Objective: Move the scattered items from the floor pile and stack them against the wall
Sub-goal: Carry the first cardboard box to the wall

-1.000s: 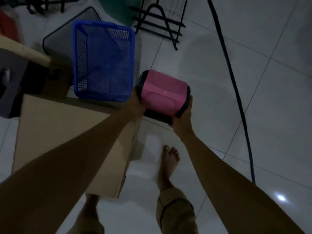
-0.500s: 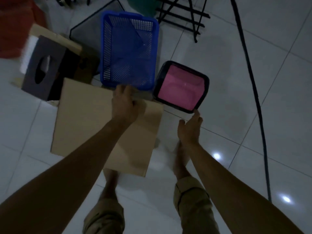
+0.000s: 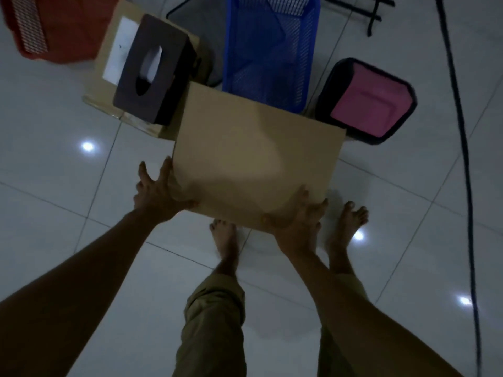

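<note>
A plain tan cardboard box (image 3: 255, 159) with a smooth, unmarked top face is held at its two near corners. The left hand (image 3: 155, 191) clasps the near left corner with fingers spread wide along the side; the right hand (image 3: 296, 219) grips the near right corner, fingers curled onto the edge. The box's long axis runs from hand to hand, tilted slightly. Beyond the fingertips stand a blue basket (image 3: 272, 50), a pink bin (image 3: 370, 104) and a dark tissue box (image 3: 152, 69).
</note>
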The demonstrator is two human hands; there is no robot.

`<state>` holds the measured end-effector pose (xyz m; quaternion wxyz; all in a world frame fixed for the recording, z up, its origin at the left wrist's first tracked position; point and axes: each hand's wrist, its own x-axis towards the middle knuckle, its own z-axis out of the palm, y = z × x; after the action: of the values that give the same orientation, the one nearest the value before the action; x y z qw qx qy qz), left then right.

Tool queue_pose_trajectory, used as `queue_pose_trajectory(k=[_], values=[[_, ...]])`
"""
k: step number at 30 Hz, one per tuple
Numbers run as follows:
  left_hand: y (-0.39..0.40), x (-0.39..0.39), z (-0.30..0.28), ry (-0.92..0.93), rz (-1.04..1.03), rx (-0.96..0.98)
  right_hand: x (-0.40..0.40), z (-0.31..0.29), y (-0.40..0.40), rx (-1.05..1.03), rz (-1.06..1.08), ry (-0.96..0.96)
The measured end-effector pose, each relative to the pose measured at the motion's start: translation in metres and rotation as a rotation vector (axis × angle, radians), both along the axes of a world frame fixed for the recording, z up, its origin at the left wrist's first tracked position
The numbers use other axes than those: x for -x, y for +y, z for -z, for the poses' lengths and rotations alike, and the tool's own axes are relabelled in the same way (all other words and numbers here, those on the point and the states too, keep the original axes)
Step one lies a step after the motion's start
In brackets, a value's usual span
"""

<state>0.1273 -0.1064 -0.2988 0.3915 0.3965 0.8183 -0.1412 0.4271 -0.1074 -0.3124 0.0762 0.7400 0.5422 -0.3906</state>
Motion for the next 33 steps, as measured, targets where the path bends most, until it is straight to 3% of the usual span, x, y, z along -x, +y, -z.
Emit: queue_pose_trajectory(k=[2,4,7,13,16,24,33], values=[[-0.009,0.014,0.010,-0.189,0.041,-0.030,0.007,0.005,-0.008,-0.038,0.023,0.010],[-0.010,0.009,0.007,-0.251,-0.067,-0.056,0.014,0.006,-0.017,-0.073,0.010,0.007],[-0.007,-0.006,0.003,-0.158,-0.113,-0.164,0.024,-0.002,-0.026,-0.051,-0.023,-0.017],[-0.017,-0.009,-0.034,-0.007,0.141,-0.173,0.020,-0.038,-0.047,0.030,-0.111,-0.004],[-0.030,-0.018,-0.070,0.042,0.194,-0.134,0.024,-0.066,-0.057,0.015,-0.096,-0.085],[-0.097,-0.056,-0.189,0.120,0.034,-0.059,-0.002,-0.179,-0.068,0.075,-0.234,-0.094],[-0.159,-0.107,-0.322,0.218,-0.142,-0.219,-0.037,-0.309,-0.061,-0.057,-0.459,-0.018]])
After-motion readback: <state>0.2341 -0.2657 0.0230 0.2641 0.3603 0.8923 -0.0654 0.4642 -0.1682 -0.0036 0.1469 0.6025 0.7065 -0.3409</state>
